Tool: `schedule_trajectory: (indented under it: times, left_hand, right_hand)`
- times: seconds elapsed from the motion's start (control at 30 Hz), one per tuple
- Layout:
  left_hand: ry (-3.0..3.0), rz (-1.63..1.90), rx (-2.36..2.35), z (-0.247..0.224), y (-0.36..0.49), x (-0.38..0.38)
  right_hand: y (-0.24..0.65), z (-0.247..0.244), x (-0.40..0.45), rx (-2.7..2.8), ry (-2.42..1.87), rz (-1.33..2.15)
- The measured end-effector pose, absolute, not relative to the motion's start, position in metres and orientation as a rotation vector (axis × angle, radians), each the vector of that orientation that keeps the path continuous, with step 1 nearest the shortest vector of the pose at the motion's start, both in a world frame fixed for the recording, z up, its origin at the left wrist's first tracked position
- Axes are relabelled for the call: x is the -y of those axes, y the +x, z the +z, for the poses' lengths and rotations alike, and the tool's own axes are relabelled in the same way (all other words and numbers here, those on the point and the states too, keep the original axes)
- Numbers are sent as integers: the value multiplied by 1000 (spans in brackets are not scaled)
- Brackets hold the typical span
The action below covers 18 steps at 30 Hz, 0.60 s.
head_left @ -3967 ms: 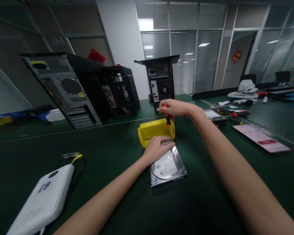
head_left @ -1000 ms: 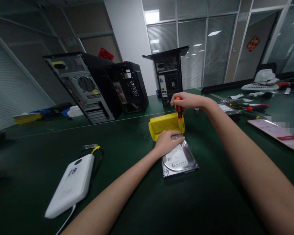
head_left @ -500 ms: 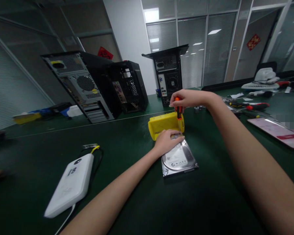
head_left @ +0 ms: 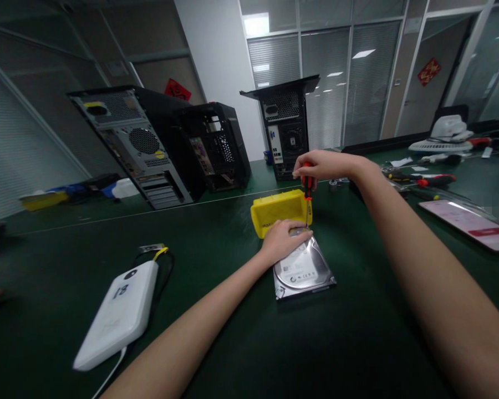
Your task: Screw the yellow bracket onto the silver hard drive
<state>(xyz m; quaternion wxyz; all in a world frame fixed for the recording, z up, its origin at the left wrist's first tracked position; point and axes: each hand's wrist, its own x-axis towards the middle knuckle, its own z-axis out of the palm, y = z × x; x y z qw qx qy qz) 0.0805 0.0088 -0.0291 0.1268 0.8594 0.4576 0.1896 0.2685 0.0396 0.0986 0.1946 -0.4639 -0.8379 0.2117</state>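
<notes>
A dark green tabletop (head_left: pixel 316 343) filled the near part of the room, and the hard drive (head_left: pixel 301 271) lay flat near its middle, just before a yellow tray (head_left: pixel 280 208). The right hand (head_left: pixel 314 166) had its fingers wrapped around an upright screwdriver (head_left: pixel 308 185), tip down at the drive's far end. The left hand (head_left: pixel 280 242) rested on the drive, fingers extended, unclenched. Computer cases (head_left: pixel 239 144) stood far left and centre; a phone (head_left: pixel 469 221) lay right. Behind rose a white pillar (head_left: pixel 220 61) and glass partitions (head_left: pixel 324 72)
</notes>
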Motion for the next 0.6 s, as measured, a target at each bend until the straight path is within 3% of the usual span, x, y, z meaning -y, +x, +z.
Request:
schedule_trajectory:
  times: [0.6]
  left_hand:
    - [2493,554,-1375,-30,82,-9]
  right_hand:
    - [268,96,-42,2294,-1237,627]
